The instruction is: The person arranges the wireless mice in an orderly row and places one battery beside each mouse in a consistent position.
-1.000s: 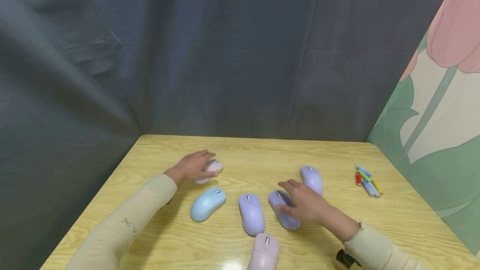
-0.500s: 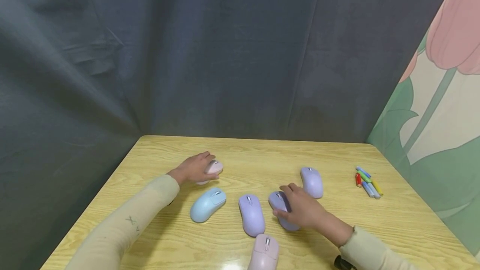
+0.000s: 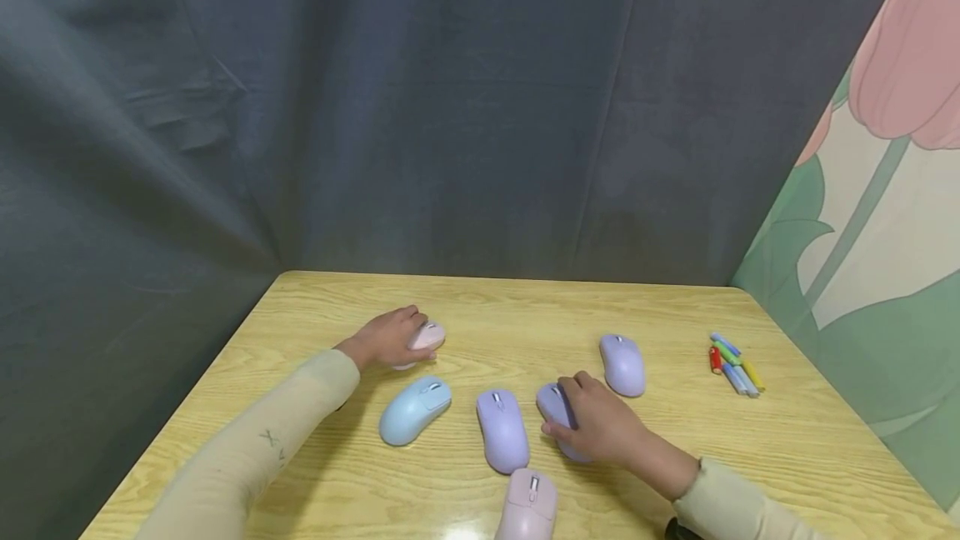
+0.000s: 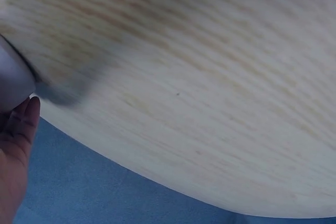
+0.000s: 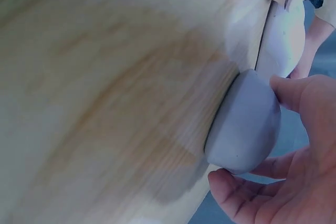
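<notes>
In the head view my left hand [image 3: 387, 338] grips a pink computer mouse [image 3: 430, 335] on the left side of the table, thumb along its near side. Only a pale end of that mouse [image 4: 11, 77] enters the left wrist view, with fingertips at its edge. My right hand [image 3: 603, 423] holds a purple mouse [image 3: 552, 404], thumb on one side and fingers on the other. The right wrist view has this mouse [image 5: 245, 124] between thumb and fingertips, its base at the wood surface. My palm hides its rear part in the head view.
A light blue mouse [image 3: 415, 410] lies nearest my left hand. Another purple mouse [image 3: 503, 432] and a pink mouse [image 3: 528, 507] sit in the middle front. A third purple mouse [image 3: 623, 366] is behind my right hand. Several coloured batteries [image 3: 735, 365] lie at the right of the wooden table [image 3: 510, 307].
My right hand has settled lower onto the purple mouse and closed its thumb and fingers around its sides. My left hand has tightened slightly over the pink mouse, which stays in place.
</notes>
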Motion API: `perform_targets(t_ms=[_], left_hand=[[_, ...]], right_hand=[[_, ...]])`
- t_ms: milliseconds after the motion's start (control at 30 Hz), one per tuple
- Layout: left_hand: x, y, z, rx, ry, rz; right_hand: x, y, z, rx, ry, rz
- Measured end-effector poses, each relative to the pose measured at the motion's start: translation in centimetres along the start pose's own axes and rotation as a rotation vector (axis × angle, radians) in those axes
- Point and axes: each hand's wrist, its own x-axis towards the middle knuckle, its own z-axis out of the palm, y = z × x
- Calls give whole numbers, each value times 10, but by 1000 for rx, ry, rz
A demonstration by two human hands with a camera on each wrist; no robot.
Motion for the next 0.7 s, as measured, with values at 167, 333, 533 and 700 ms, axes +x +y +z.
perform_targets(t_ms=[167,333,533,700], left_hand=[[0,-2,4,0,9,5],[0,-2,6,6,27,13],[0,-1,7,25,52,40],[0,-1,8,51,53,41]], right_hand=[[-1,-2,2,-22,24,-1],[-3,-4,4,-30,36,0],[-3,-7,6,-57,35,3],[-2,-9,8,-79,38,2]])
